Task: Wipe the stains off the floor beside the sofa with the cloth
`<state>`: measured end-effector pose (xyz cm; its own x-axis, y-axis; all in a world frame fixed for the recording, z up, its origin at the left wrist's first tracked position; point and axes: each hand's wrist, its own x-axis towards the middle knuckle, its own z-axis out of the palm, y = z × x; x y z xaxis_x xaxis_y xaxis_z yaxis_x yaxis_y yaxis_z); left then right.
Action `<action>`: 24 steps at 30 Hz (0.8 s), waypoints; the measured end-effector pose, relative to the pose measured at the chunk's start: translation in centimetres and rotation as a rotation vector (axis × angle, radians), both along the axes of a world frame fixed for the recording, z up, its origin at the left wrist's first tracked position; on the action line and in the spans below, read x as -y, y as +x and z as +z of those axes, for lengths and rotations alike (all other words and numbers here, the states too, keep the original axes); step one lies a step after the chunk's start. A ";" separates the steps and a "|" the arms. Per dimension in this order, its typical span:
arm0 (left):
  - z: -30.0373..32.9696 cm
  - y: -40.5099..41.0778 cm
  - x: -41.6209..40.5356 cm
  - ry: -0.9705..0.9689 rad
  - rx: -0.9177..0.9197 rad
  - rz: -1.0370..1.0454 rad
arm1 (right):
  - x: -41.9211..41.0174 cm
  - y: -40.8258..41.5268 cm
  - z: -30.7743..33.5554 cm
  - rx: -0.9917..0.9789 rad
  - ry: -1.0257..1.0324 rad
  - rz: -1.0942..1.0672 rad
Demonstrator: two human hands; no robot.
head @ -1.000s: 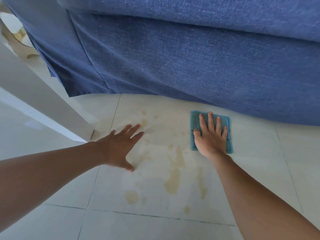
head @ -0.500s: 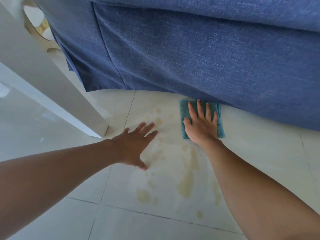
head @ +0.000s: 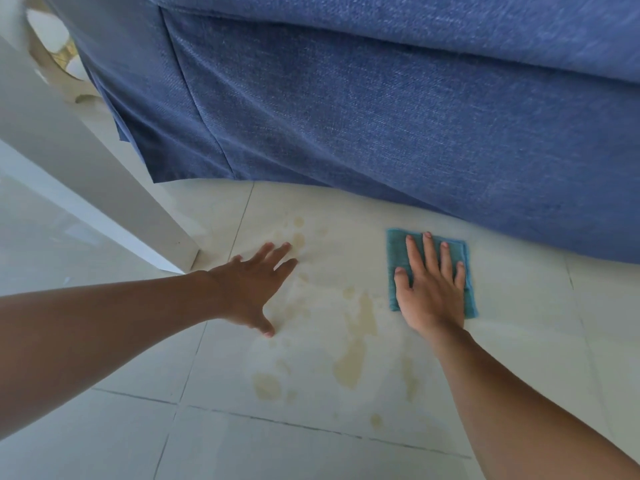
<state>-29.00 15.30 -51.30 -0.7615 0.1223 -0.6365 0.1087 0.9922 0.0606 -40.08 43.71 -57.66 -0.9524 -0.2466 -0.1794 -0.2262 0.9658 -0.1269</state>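
Observation:
A folded teal cloth (head: 465,271) lies flat on the pale tiled floor (head: 519,323), close to the hem of the blue sofa (head: 381,109). My right hand (head: 431,289) presses down on it, palm flat and fingers spread. Yellowish-brown stains (head: 356,344) spread over the tile to the left of the cloth and toward me. My left hand (head: 254,289) rests flat on the floor at the stains' left edge, fingers apart, holding nothing.
A white furniture panel (head: 86,188) slants down to the floor at the left, its corner just left of my left hand. The sofa's skirt hangs to the floor across the back. Tile joints run in front of me.
My right hand has slid the cloth to the right, away from the stains and a little off the sofa hem. My left hand stays planted on the floor.

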 end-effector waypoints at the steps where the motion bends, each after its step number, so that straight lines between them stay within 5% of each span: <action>1: 0.0 0.0 -0.1 -0.007 0.000 -0.003 | -0.6 0.5 0.0 -0.001 0.006 -0.023; 16: 1.3 -0.2 -1.5 -0.160 0.012 -0.064 | -5.5 9.8 -0.3 -0.040 -0.009 -0.247; 24: 1.6 -0.6 -2.1 -0.179 0.031 -0.058 | 0.1 21.9 0.7 -0.022 -0.131 -0.467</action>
